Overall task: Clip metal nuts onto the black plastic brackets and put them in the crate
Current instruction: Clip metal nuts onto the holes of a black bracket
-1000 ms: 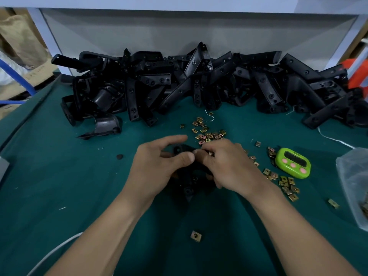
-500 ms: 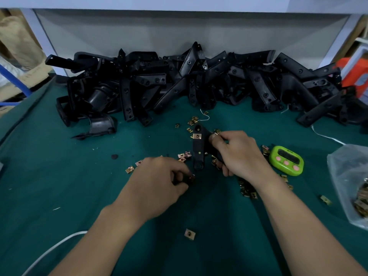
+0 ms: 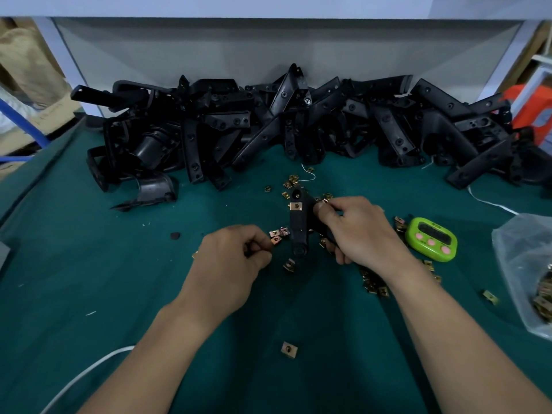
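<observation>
Bracket (image 3: 298,225) amid loose nuts (image 3: 288,265), timer (image 3: 431,239) nearby

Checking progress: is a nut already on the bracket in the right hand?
On. A brass nut sits near the far end of the bracket the right hand holds.

Right grip (image 3: 361,231) holding black bracket (image 3: 298,228), clipped nut (image 3: 296,206) near far end; left grip (image 3: 236,258) pinching loose nut (image 3: 276,241) just beside bracket.

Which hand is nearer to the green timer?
Right. The right hand, gripping a black bracket, is just left of the green timer; the left hand, pinching a metal nut, is beyond the bracket.
</observation>
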Tool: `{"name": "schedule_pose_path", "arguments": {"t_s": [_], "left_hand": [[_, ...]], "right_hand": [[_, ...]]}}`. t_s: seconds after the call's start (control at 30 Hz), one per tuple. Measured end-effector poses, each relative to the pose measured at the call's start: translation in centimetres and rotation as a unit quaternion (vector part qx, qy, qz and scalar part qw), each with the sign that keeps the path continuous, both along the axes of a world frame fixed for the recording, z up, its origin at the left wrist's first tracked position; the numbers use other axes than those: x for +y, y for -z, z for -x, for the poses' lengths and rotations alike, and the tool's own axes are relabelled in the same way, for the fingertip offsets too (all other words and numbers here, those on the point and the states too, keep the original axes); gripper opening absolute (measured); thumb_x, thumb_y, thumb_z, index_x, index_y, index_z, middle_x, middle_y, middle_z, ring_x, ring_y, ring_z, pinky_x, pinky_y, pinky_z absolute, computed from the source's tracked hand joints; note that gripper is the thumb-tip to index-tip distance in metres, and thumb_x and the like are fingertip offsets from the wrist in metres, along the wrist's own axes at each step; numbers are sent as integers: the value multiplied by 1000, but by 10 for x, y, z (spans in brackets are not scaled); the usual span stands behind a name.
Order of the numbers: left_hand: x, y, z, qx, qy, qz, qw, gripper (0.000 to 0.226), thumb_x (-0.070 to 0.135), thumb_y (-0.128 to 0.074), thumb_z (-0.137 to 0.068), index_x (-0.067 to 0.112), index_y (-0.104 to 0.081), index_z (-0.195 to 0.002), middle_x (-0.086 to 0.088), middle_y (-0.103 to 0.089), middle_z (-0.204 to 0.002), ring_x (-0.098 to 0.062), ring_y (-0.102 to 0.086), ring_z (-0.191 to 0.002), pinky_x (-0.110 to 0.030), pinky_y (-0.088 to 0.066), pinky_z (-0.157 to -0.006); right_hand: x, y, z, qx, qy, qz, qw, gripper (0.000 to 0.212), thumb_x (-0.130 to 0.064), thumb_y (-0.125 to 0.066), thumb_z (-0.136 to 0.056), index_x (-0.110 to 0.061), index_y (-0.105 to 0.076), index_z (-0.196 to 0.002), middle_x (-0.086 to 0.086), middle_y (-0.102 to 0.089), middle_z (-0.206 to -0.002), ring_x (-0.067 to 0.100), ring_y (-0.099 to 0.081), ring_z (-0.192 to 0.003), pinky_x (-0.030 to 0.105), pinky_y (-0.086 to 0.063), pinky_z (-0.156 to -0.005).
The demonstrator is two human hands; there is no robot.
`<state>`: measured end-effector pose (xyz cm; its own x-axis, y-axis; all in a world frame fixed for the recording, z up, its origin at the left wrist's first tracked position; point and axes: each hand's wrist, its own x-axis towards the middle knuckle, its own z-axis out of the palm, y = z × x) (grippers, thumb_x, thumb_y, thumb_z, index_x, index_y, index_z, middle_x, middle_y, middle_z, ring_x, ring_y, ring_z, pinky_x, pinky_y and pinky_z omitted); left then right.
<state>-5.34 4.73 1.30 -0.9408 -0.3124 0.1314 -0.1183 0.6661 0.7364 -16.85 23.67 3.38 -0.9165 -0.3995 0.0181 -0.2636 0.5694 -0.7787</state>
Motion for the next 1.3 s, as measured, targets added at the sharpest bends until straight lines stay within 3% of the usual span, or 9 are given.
{"name": "schedule_pose_path", "arguments": {"t_s": [0.33, 0.47, 0.53, 0.63, 0.8, 0.97, 1.1, 1.2, 1.3], "left_hand": [[-3, -6, 2, 28, -27, -86, 996, 30, 16, -81, -84, 43, -75, -73, 18, -71, -70, 1, -63, -64, -9, -45, -59], [-2, -6, 4, 20, -40, -73, 996, 34, 18, -75, -91, 45, -73, -71, 11, -70, -65, -12, -63, -59, -26, -51, -53], [-2, -6, 4, 29, -52, -55, 997, 34, 17, -73, -92, 45, -73, -72, 12, -70, -65, -17, -64, -62, -33, -54, -58], [-1, -5, 1, 50, -62, -2, 997, 25, 15, -71, -92, 37, -79, -84, 15, -71, -66, -9, -66, -66, -24, -54, -58], [3, -2, 0, 61, -22, 158, 985, 27, 9, -69, -87, 31, -80, -97, 11, -76, -94, -17, -65, -89, -31, -52, -75], [9, -14, -5, 93, -6, 212, 973, 18, 29, -74, -78, 35, -77, -94, 18, -69, -79, -10, -55, -86, -26, -42, -72], [8, -41, -18, -144, 234, 71, 959, 28, 64, -69, -67, 39, -77, -77, 9, -63, -60, -5, -51, -53, -21, -45, -53], [9, -46, -25, -238, 322, 94, 911, 33, 52, -86, -60, 43, -76, -90, 7, -67, -72, -5, -56, -59, -16, -41, -52], [13, -41, -22, -225, 305, 111, 919, 28, 37, -90, -64, 44, -77, -88, 10, -69, -79, -6, -61, -70, -20, -47, -60]], "right_hand": [[-1, 1, 0, 3, -1, -4, 1000, 40, -48, -49, -102, -22, -63, -75, 4, -66, -53, 23, -64, -42, 26, -51, -44], [-1, 2, 0, 6, -1, -8, 1000, 41, -50, -48, -101, -21, -63, -75, 3, -66, -54, 22, -64, -42, 26, -53, -46], [-1, 2, 0, 8, -3, -7, 1000, 42, -50, -48, -101, -20, -63, -76, 4, -67, -55, 22, -64, -42, 27, -53, -45], [-2, 2, 1, 9, -2, -10, 1000, 42, -51, -48, -101, -20, -64, -76, 4, -67, -55, 22, -64, -42, 26, -52, -44], [-1, 2, 1, 3, -1, -11, 1000, 42, -51, -48, -101, -19, -64, -78, 4, -68, -56, 23, -65, -43, 27, -53, -44], [-3, 4, 2, 13, 3, -18, 1000, 42, -50, -49, -101, -18, -64, -77, 1, -65, -51, 21, -63, -40, 23, -49, -41], [-4, 1, 3, 10, 4, -19, 1000, 42, -47, -50, -100, -14, -64, -78, 3, -68, -55, 22, -63, -41, 24, -49, -41], [-5, -1, 2, 14, 3, -25, 1000, 44, -45, -50, -101, -10, -64, -78, 3, -68, -56, 21, -63, -41, 23, -49, -42], [-5, -1, -1, 13, 7, -19, 1000, 46, -45, -50, -101, -6, -64, -80, 4, -68, -56, 21, -63, -40, 24, -48, -40]]}}
